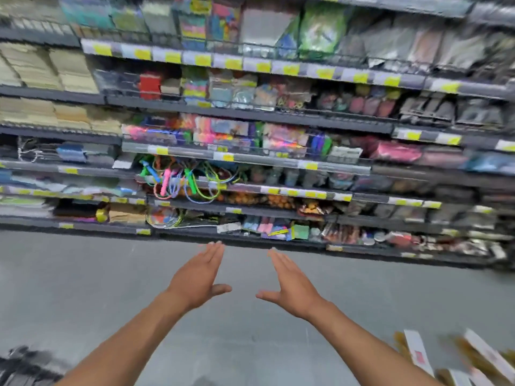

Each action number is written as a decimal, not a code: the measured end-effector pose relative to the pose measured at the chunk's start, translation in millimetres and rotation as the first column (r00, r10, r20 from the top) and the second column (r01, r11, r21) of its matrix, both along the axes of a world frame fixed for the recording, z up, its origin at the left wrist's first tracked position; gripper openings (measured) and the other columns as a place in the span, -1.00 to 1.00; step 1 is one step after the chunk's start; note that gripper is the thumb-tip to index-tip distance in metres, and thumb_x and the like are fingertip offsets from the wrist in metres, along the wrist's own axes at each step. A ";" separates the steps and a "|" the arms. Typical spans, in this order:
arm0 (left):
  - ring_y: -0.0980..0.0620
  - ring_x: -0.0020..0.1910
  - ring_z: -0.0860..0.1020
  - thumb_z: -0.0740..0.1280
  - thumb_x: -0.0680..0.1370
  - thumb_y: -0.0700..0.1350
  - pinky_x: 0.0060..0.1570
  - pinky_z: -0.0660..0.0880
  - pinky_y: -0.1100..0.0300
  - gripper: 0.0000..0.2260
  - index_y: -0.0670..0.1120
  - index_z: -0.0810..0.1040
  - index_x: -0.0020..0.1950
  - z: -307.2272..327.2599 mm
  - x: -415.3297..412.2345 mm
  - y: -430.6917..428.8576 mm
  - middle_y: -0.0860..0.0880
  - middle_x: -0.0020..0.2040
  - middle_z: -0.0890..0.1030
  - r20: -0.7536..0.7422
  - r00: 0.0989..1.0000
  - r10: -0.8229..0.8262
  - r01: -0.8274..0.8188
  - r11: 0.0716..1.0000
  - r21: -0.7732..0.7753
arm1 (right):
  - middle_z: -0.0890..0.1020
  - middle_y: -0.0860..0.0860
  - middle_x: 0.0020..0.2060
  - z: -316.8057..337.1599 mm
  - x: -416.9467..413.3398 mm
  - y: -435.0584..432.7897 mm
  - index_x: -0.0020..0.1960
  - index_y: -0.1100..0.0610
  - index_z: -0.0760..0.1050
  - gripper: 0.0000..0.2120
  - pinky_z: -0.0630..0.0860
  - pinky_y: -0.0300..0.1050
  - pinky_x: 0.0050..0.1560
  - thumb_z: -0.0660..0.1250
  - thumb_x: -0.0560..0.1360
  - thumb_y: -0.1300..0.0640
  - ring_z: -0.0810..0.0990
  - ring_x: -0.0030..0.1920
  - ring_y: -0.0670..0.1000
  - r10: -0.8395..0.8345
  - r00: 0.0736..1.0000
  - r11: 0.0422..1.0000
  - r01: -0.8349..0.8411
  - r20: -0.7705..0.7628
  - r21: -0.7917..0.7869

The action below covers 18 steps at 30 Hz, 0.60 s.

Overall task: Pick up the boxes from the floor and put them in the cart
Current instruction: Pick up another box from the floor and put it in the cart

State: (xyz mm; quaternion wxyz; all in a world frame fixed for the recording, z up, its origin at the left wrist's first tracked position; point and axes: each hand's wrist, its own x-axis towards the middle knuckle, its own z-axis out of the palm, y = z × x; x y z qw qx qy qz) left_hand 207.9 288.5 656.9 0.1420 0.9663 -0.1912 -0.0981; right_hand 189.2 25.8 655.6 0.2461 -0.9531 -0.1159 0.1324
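Observation:
My left hand and my right hand are stretched out over the grey floor, palms facing each other, fingers straight and apart, holding nothing. Several white and brown boxes lie in the bottom right corner, below and right of my right forearm. A dark blurred shape shows in the bottom left corner; I cannot tell whether it is the cart. The whole view is blurred by motion.
Long store shelves filled with colourful stationery, paper stacks and packets run across the view beyond my hands. Yellow price tags line the shelf edges. Bare grey floor lies between me and the lowest shelf.

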 end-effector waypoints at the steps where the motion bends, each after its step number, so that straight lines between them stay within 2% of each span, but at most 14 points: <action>1: -0.05 0.65 -0.09 0.28 0.57 0.31 0.56 -0.06 0.15 -0.09 -0.16 -0.11 0.66 -0.1 9.6 -17.6 -0.09 0.66 -0.12 0.009 0.998 -0.061 0.060 0.998 0.002 | -0.03 -0.04 0.67 1.7 -4.3 -16.7 0.68 0.05 -0.12 0.06 0.03 -0.05 0.61 0.42 0.47 -0.33 -0.02 0.64 0.03 -0.063 0.998 0.998 0.063 -0.003 0.011; 4: -0.07 0.65 -0.10 0.29 0.57 0.30 0.57 -0.06 0.11 -0.08 -0.16 -0.10 0.66 -4.6 33.7 -76.0 -0.04 0.64 -0.17 -0.003 0.969 -0.248 0.248 0.969 -0.017 | -0.02 0.02 0.67 4.7 -25.5 -65.1 0.68 0.09 -0.13 0.04 -0.04 -0.10 0.61 0.42 0.50 -0.29 -0.04 0.65 0.03 -0.242 0.970 0.970 0.242 0.010 -0.001; 8: -0.05 0.65 -0.08 0.30 0.56 0.31 0.57 -0.05 0.12 -0.07 -0.14 -0.11 0.66 -13.5 49.7 -161.9 -0.10 0.67 -0.07 -0.015 0.876 -0.482 0.481 0.876 -0.029 | 0.00 0.05 0.66 7.9 -67.2 -121.8 0.67 0.12 -0.10 0.00 -0.10 -0.16 0.56 0.40 0.52 -0.26 -0.05 0.65 0.03 -0.492 0.870 0.870 0.492 0.025 0.003; 11: -0.09 0.64 -0.03 0.31 0.55 0.32 0.56 -0.06 0.12 -0.06 -0.15 -0.10 0.66 -17.6 46.9 -219.3 -0.14 0.67 -0.04 -0.022 0.764 -0.645 0.645 0.764 -0.022 | -0.01 0.06 0.66 7.3 -107.0 -148.7 0.67 0.12 -0.09 0.00 -0.09 -0.14 0.56 0.39 0.51 -0.28 -0.05 0.65 0.04 -0.668 0.744 0.744 0.668 -0.003 0.012; 14: -0.10 0.64 -0.03 0.31 0.55 0.32 0.57 -0.08 0.10 -0.06 -0.14 -0.09 0.66 -16.3 37.6 -271.2 -0.14 0.67 -0.02 -0.019 0.628 -0.778 0.777 0.628 -0.038 | -0.04 0.04 0.66 6.9 -150.5 -163.8 0.67 0.10 -0.11 0.01 -0.08 -0.12 0.58 0.39 0.51 -0.28 -0.07 0.65 0.01 -0.819 0.574 0.574 0.818 -0.007 0.031; 18: -0.08 0.64 -0.05 0.31 0.55 0.31 0.56 -0.12 0.13 -0.07 -0.13 -0.10 0.66 -16.5 25.0 -309.0 -0.13 0.67 -0.05 -0.010 0.477 -0.879 0.878 0.477 -0.035 | 0.01 0.02 0.66 8.1 -188.2 -164.3 0.68 0.09 -0.09 0.01 -0.01 -0.15 0.55 0.43 0.50 -0.26 0.01 0.64 0.02 -0.913 0.407 0.407 0.913 0.017 0.018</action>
